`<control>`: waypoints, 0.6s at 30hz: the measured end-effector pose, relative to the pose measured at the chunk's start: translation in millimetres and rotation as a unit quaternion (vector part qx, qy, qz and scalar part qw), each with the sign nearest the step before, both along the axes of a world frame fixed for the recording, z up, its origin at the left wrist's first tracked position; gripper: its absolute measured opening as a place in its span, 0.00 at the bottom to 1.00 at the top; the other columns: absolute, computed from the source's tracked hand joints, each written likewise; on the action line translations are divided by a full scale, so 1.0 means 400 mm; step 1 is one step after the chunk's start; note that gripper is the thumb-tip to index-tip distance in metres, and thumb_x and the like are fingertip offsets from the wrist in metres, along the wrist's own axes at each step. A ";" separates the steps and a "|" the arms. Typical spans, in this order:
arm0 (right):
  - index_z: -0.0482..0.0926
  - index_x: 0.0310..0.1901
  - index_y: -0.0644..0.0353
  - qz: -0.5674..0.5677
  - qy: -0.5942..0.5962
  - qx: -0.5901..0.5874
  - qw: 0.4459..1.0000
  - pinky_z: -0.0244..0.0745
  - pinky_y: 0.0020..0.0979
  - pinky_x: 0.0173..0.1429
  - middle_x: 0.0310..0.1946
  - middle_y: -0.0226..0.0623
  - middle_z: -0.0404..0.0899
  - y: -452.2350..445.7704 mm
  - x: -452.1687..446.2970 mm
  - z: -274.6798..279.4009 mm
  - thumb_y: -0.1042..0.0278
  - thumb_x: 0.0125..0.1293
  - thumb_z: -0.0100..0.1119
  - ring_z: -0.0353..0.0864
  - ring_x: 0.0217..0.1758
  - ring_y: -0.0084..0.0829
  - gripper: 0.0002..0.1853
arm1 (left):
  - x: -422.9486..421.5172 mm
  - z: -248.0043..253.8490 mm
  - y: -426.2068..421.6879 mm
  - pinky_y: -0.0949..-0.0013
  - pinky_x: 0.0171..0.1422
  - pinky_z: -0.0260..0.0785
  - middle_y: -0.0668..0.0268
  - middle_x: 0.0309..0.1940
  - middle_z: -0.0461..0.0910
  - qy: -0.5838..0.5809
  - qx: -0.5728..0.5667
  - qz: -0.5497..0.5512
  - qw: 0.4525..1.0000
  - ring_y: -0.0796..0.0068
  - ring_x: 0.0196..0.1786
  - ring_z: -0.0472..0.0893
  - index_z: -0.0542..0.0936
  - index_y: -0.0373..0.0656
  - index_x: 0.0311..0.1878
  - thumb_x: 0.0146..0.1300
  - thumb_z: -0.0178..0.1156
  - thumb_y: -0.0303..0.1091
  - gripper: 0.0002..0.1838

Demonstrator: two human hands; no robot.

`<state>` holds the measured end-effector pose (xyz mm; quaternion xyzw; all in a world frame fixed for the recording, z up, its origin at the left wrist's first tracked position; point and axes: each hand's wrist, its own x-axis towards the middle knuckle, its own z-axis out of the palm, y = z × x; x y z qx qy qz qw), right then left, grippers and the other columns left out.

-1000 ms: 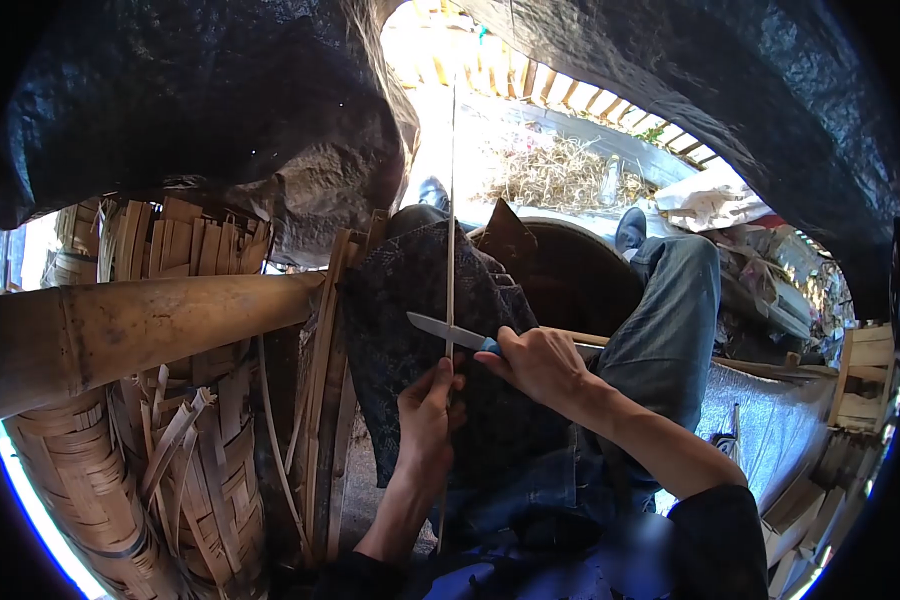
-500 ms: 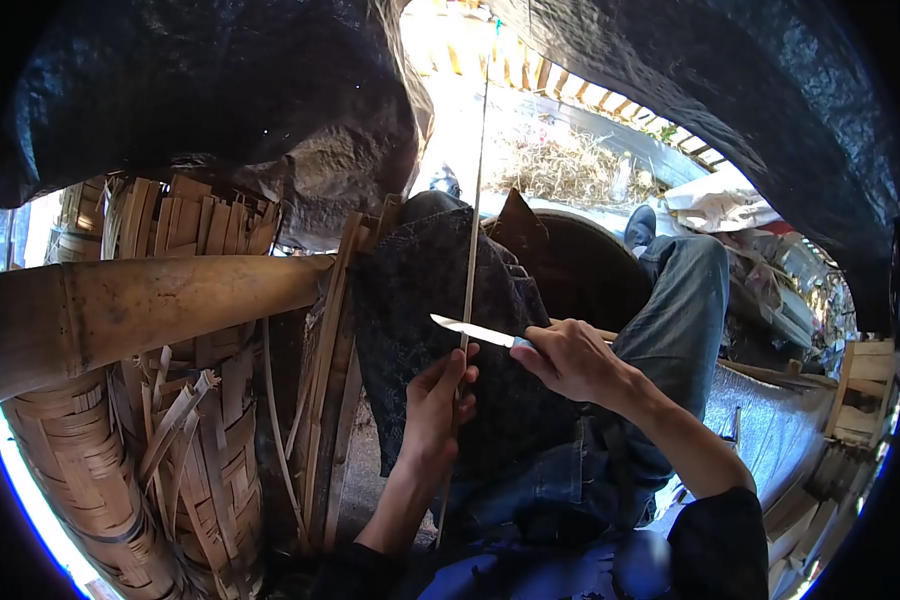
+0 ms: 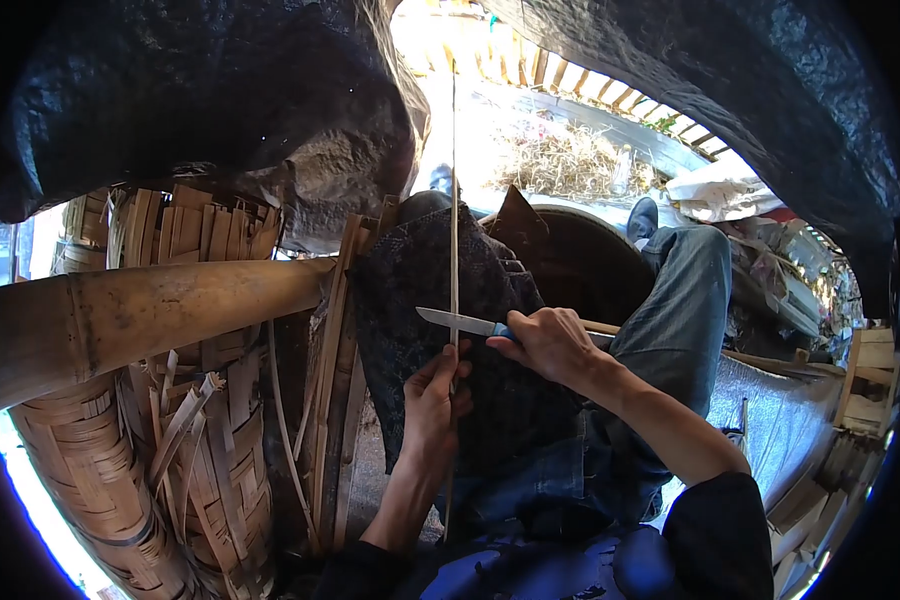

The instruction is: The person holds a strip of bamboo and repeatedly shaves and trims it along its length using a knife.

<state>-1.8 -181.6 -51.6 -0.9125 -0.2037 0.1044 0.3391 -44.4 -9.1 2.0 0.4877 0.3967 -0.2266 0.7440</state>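
Observation:
My left hand [image 3: 434, 400] pinches a long, thin bamboo strip [image 3: 455, 240] that stands nearly upright in the view, running from below the hand up toward the bright opening. In my right hand [image 3: 560, 350] is a knife [image 3: 460, 321] with a blue handle, its blade pointing left. The blade lies across the strip just above my left fingertips and seems to touch it. Behind both hands, a dark patterned cloth [image 3: 410, 270] covers my lap and thigh.
A thick bamboo pole [image 3: 170, 310] juts in from the left, above woven bamboo baskets [image 3: 90, 470] holding split strips. Dark plastic sheeting [image 3: 220, 90] hangs overhead. A dark round container [image 3: 590, 265] sits between my legs. Wood pieces [image 3: 865, 375] are at the right.
The strip has swung left at its top and now stands straighter. My right hand and the knife have shifted slightly left, and the blade's angle has turned a little.

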 end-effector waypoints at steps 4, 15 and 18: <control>0.72 0.23 0.62 -0.094 -0.004 -0.042 0.995 0.73 0.43 0.22 0.11 0.45 0.72 0.004 0.067 -0.018 0.46 0.66 0.50 0.77 0.17 0.47 0.25 | -0.023 0.005 -0.029 0.83 0.23 0.52 0.76 0.26 0.73 0.011 0.024 -0.022 0.999 0.90 0.19 0.62 0.77 0.39 0.49 0.66 0.56 0.41 0.16; 0.69 0.24 0.63 -0.011 0.057 0.086 0.995 0.65 0.42 0.20 0.10 0.46 0.69 -0.060 0.067 0.092 0.54 0.68 0.50 0.73 0.14 0.47 0.20 | 0.011 0.028 -0.004 0.83 0.21 0.53 0.74 0.26 0.73 0.031 -0.018 0.000 0.999 0.89 0.18 0.62 0.77 0.38 0.50 0.67 0.55 0.40 0.16; 0.70 0.24 0.62 0.020 0.072 0.079 0.994 0.66 0.42 0.20 0.10 0.45 0.70 -0.054 0.011 0.069 0.54 0.68 0.50 0.74 0.14 0.45 0.20 | 0.005 0.022 0.003 0.83 0.22 0.54 0.74 0.26 0.74 0.020 -0.028 -0.006 0.999 0.88 0.19 0.63 0.77 0.39 0.50 0.66 0.56 0.40 0.16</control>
